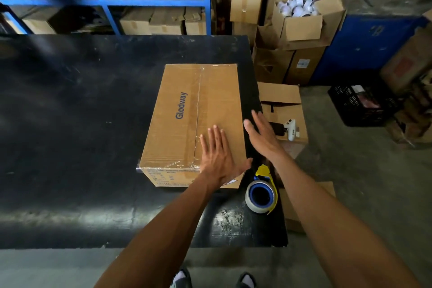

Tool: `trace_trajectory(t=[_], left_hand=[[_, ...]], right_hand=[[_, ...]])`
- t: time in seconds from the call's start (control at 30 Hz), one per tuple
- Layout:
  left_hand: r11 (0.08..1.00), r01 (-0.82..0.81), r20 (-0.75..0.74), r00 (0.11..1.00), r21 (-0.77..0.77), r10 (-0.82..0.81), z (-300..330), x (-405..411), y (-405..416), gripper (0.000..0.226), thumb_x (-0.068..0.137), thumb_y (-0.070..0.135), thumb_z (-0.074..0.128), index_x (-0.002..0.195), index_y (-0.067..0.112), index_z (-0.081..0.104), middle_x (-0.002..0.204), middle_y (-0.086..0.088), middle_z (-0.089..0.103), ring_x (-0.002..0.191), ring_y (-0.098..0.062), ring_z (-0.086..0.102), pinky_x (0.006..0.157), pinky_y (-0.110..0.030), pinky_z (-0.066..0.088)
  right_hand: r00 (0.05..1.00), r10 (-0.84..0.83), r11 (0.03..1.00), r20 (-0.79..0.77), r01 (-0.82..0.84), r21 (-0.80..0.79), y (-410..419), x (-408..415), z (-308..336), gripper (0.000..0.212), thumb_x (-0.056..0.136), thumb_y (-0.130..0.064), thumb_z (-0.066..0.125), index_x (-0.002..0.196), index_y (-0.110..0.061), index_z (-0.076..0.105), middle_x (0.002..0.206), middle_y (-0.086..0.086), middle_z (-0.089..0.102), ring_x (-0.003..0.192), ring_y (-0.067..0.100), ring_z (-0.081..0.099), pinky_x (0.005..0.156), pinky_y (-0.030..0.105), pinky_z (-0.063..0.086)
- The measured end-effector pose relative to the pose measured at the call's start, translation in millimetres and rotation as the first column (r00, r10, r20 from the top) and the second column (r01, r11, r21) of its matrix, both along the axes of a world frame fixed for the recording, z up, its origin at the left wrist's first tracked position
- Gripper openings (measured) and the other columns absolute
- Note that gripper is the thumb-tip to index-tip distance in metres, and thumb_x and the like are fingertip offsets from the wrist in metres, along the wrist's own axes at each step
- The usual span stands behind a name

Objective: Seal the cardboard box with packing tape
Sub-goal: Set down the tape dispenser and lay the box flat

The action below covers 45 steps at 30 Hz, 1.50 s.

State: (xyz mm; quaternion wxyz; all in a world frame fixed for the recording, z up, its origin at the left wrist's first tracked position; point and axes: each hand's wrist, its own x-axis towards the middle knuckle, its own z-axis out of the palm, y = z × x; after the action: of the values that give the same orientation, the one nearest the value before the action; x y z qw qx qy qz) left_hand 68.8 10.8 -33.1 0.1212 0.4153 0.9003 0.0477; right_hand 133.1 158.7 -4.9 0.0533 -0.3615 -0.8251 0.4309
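Observation:
A brown cardboard box [180, 110] printed "Glodway" lies on the black table [70, 124], flaps closed, with clear tape along its centre seam and across its near edge. My left hand [218, 159] lies flat on the box's near right corner, fingers straight. My right hand [263, 134] hovers with straight fingers just beyond the box's right side, holding nothing. The tape roll in a yellow and blue dispenser [261, 194] stands on the table near the box's front right corner.
Blue shelving [152, 2] with cartons runs behind the table. To the right stand stacked cartons, an open box of tape rolls [299, 14], a low box holding a white device [291, 130] and a black crate [362, 103]. The table's right edge is close to my right arm.

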Motion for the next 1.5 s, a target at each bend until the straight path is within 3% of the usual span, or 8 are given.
trace_trajectory(t=[0.17, 0.37, 0.6, 0.8, 1.07, 1.23, 1.37, 1.5], left_hand=[[0.995, 0.085, -0.082, 0.993, -0.054, -0.089, -6, -19, -35, 0.123, 0.075, 0.090, 0.006, 0.152, -0.005, -0.008, 0.161, -0.028, -0.013, 0.149, -0.039, -0.017, 0.120, -0.058, -0.004], [0.958, 0.266, -0.077, 0.958, -0.112, -0.275, 3, -68, -103, 0.124, 0.076, 0.093, 0.009, 0.151, -0.003, -0.015, 0.158, -0.024, -0.024, 0.147, -0.035, -0.025, 0.121, -0.054, -0.006], [0.886, 0.422, 0.020, 0.904, -0.190, -0.426, 20, -148, -187, 0.118, 0.079, 0.086, 0.035, 0.149, 0.018, -0.031, 0.157, -0.007, -0.035, 0.143, -0.018, -0.037, 0.119, -0.052, -0.017], [0.954, 0.138, 0.132, 0.986, -0.268, -0.105, 22, -175, -230, 0.125, 0.073, 0.081, 0.051, 0.145, 0.028, -0.037, 0.149, -0.014, -0.047, 0.136, -0.031, -0.044, 0.115, -0.055, -0.022], [0.982, -0.078, 0.085, 0.992, -0.174, 0.094, 12, -180, -212, 0.124, 0.068, 0.099, 0.015, 0.151, 0.018, -0.027, 0.152, -0.014, -0.039, 0.142, -0.030, -0.035, 0.118, -0.054, -0.017], [0.949, 0.125, 0.064, 0.992, -0.290, -0.111, 24, -248, -229, 0.119, 0.069, 0.099, 0.021, 0.148, 0.027, -0.032, 0.157, -0.010, -0.036, 0.142, -0.026, -0.036, 0.120, -0.050, -0.013], [0.868, 0.183, 0.106, 0.983, -0.462, -0.151, 49, -284, -216, 0.127, 0.063, 0.097, 0.038, 0.152, 0.031, -0.024, 0.159, -0.002, -0.032, 0.147, -0.025, -0.026, 0.118, -0.060, -0.010], [0.920, 0.089, 0.178, 0.984, -0.381, -0.022, 38, -284, -200, 0.136, 0.050, 0.104, 0.037, 0.149, 0.036, -0.027, 0.151, 0.007, -0.043, 0.142, -0.024, -0.034, 0.107, -0.073, -0.011]], right_hand=[[0.876, 0.314, 0.877, 0.367, -0.415, 0.242, -9, -47, -10, 0.059, 0.101, -0.055, 0.013, 0.154, -0.036, -0.006, 0.162, -0.003, -0.020, 0.147, 0.021, -0.019, 0.119, 0.053, -0.005], [0.871, 0.231, 0.709, 0.434, -0.456, 0.537, -73, -60, -23, 0.062, 0.100, -0.052, 0.002, 0.154, -0.024, -0.008, 0.161, -0.001, -0.021, 0.146, 0.023, -0.024, 0.118, 0.052, -0.011], [0.884, 0.156, 0.785, 0.440, -0.381, 0.488, -171, -91, -6, 0.073, 0.099, -0.056, 0.018, 0.155, -0.009, 0.011, 0.163, 0.010, 0.009, 0.148, 0.029, 0.010, 0.120, 0.048, 0.006], [0.922, 0.137, 0.654, 0.363, -0.359, 0.666, -202, -122, 15, 0.069, 0.088, -0.063, 0.043, 0.124, -0.006, 0.058, 0.132, 0.018, 0.052, 0.123, 0.032, 0.043, 0.107, 0.046, 0.028], [0.783, 0.381, 0.664, 0.491, -0.602, 0.445, -129, -145, -7, 0.093, 0.082, -0.082, -0.004, 0.153, -0.024, -0.016, 0.159, 0.007, -0.025, 0.145, 0.025, -0.025, 0.117, 0.050, -0.014], [0.871, 0.216, 0.803, 0.440, -0.415, 0.427, -186, -150, -11, 0.089, 0.088, -0.075, 0.002, 0.154, -0.017, -0.013, 0.159, 0.012, -0.024, 0.147, 0.033, -0.018, 0.118, 0.053, -0.007], [0.856, 0.270, 0.747, 0.441, -0.475, 0.464, -175, -147, 9, 0.094, 0.084, -0.082, 0.017, 0.154, -0.020, 0.011, 0.161, 0.016, 0.007, 0.144, 0.037, 0.012, 0.115, 0.053, 0.010], [0.787, 0.278, 0.718, 0.551, -0.551, 0.426, -99, -136, 4, 0.103, 0.061, -0.101, 0.008, 0.147, -0.050, -0.016, 0.157, 0.006, -0.031, 0.142, 0.040, -0.027, 0.107, 0.069, -0.015]])
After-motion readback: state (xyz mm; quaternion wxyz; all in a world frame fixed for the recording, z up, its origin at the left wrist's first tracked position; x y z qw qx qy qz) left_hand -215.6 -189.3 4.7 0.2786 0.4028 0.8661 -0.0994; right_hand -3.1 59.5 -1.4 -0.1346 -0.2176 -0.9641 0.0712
